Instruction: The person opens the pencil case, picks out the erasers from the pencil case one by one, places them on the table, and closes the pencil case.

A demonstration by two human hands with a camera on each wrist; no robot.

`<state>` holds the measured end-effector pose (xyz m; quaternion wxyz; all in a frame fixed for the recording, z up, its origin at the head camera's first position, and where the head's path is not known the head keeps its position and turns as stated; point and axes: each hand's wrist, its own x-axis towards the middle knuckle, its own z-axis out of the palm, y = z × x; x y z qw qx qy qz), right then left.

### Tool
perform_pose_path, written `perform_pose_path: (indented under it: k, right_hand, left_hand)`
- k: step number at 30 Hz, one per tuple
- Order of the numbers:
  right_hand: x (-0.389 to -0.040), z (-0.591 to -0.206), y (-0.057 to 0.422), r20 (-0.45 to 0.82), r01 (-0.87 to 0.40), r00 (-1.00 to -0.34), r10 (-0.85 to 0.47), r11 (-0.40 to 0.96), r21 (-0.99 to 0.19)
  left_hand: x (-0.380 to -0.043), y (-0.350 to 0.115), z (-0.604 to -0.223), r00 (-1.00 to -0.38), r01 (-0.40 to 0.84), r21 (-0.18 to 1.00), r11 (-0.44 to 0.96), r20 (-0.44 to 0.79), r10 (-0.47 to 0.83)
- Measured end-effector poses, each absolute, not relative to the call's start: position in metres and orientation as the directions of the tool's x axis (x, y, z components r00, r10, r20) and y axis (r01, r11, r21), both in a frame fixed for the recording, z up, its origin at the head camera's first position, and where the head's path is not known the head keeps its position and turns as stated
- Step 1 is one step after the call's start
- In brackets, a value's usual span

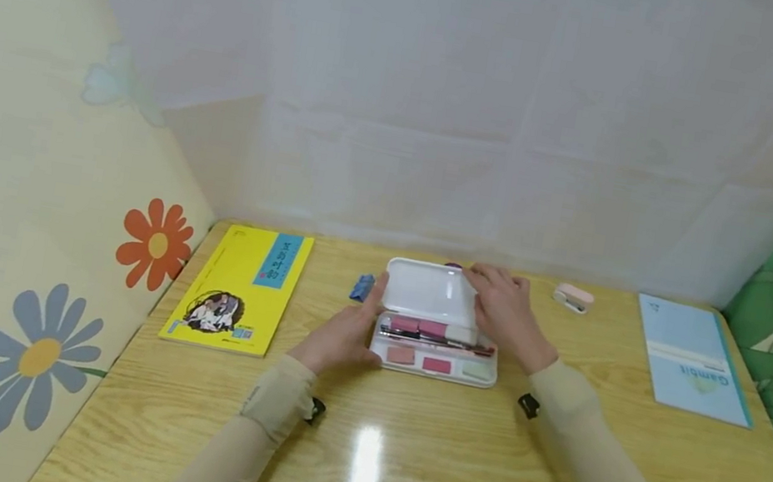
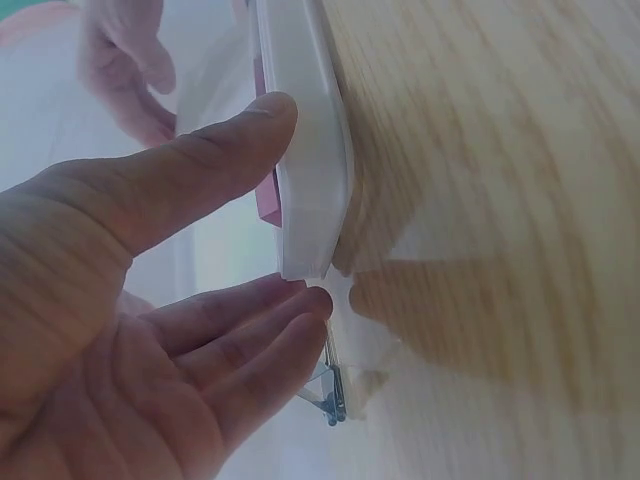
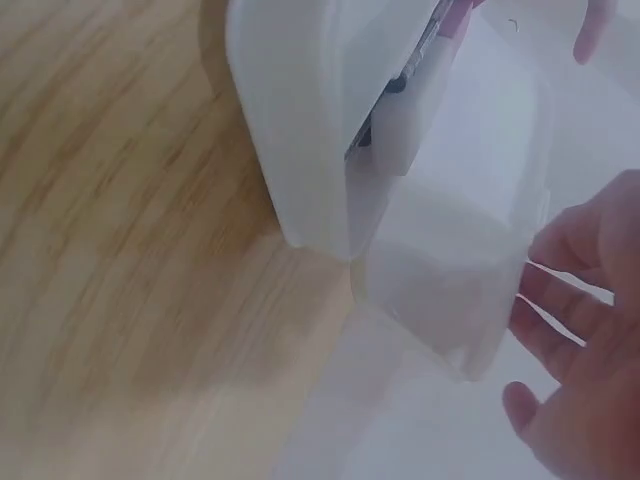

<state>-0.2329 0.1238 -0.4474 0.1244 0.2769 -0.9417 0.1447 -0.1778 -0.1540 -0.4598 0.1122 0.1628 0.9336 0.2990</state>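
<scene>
A white plastic case (image 1: pixel 437 372) lies on the table with its lid (image 1: pixel 425 287) up and leaning back. Inside are pink and pale blocks (image 1: pixel 437 365), which look like erasers, and dark, slim pen-like sticks (image 1: pixel 432 338). At the case's left end is my left hand (image 1: pixel 339 335), its thumb touching the case wall (image 2: pixel 310 190) and its fingers extended along the end. My right hand (image 1: pixel 507 315) pinches the lid's right edge near the upper corner. In the right wrist view, fingertips of that hand (image 3: pixel 585 330) meet the lid (image 3: pixel 450 260), partly hidden by it.
A small blue clip-like thing (image 1: pixel 362 288) lies left of the case. Behind the lid, a bit of something purple (image 1: pixel 454 266) shows. To the right are a pink-and-white stapler (image 1: pixel 573 297) and a light blue book (image 1: pixel 694 357). On the left lies a yellow book (image 1: pixel 239 285).
</scene>
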Motion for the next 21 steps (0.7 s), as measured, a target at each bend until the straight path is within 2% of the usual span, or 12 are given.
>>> perform_pose_path:
  k: [13, 21]
  right_hand:
    - [-0.2346, -0.4485, 0.1249, 0.200, -0.507, -0.861, -0.468, 0.821, -0.261]
    - [-0.2270, -0.4429, 0.1256, 0.297, -0.525, -0.843, -0.448, 0.807, -0.271]
  left_hand:
    - [-0.1764, -0.1536, -0.4586, -0.922, 0.210, 0.573, 0.792, -0.154, 0.356]
    - [-0.1771, -0.1539, -0.4595, -0.919, 0.231, 0.561, 0.795, -0.142, 0.367]
